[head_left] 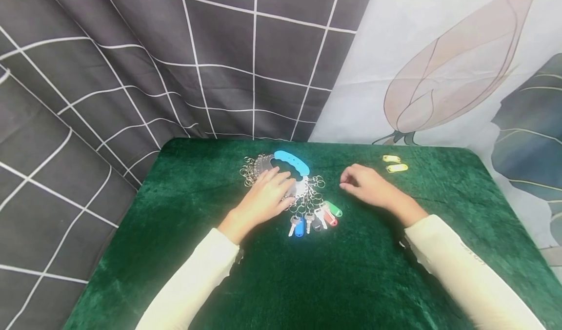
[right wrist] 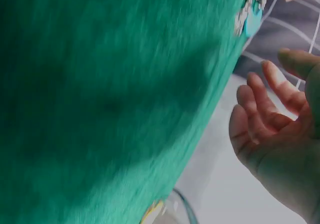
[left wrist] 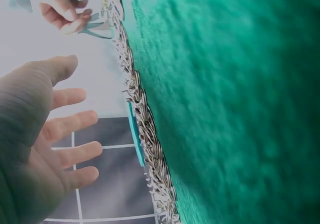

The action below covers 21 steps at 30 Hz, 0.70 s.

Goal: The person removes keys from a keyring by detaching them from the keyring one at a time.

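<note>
A large ring-shaped key holder with a blue handle [head_left: 291, 163] lies on the green cloth, its rim lined with metal clips and split rings [head_left: 250, 171]. Over its near left part my left hand [head_left: 268, 195] spreads its fingers, hiding some of the ring. In the left wrist view, those fingers [left wrist: 75, 126] are apart with nothing between them. Several keys [head_left: 309, 221] hang toward me, with a blue tag [head_left: 299, 227], a red tag [head_left: 330, 218], a green tag [head_left: 333, 208] and a dark one. Right of the holder, my right hand [head_left: 369, 186] hovers empty, fingers loosely bent.
Two yellow key tags [head_left: 397, 167] lie at the back right, beyond my right hand. Green velvety cloth covers the table [head_left: 351, 281]. Behind it hang a dark checked curtain [head_left: 224, 37] and a pale one with a flower print [head_left: 439, 76].
</note>
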### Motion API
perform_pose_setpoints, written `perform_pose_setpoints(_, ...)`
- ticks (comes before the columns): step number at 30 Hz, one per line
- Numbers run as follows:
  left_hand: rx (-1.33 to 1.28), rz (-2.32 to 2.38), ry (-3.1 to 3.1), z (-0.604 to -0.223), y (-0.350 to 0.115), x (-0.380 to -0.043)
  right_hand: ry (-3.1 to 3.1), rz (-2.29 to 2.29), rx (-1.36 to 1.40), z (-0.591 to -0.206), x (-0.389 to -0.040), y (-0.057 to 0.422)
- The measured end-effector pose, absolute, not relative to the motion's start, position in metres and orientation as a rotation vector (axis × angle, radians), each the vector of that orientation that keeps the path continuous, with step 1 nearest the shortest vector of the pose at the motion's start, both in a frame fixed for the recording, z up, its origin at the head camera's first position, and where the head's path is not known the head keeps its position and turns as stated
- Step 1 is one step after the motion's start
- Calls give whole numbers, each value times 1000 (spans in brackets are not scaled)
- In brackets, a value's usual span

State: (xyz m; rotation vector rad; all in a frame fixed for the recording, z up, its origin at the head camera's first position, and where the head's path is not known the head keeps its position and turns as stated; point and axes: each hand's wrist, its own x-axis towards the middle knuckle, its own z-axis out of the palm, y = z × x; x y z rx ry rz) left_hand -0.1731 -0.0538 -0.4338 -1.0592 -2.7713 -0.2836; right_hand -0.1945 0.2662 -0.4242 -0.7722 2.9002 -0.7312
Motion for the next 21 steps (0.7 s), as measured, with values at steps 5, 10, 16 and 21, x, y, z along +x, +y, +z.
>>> perform_pose_setpoints(5,-1031,-357,-2800,-435,-50,-174,2801,-708,-778,-425,-189,248)
perform_pose_setpoints(10,-1008,-415,-2816,-437,-47,-176,2747,-645,-777,-426,-188,233)
perform_pose_setpoints(16,-1017,-448,-2814,-435,-36,-177,2746,-507,-657,-430,-185,216)
perform_pose_setpoints(21,-1013,-436,-2849,-434,-27,-178,2745,-487,-574,-429,-187,208)
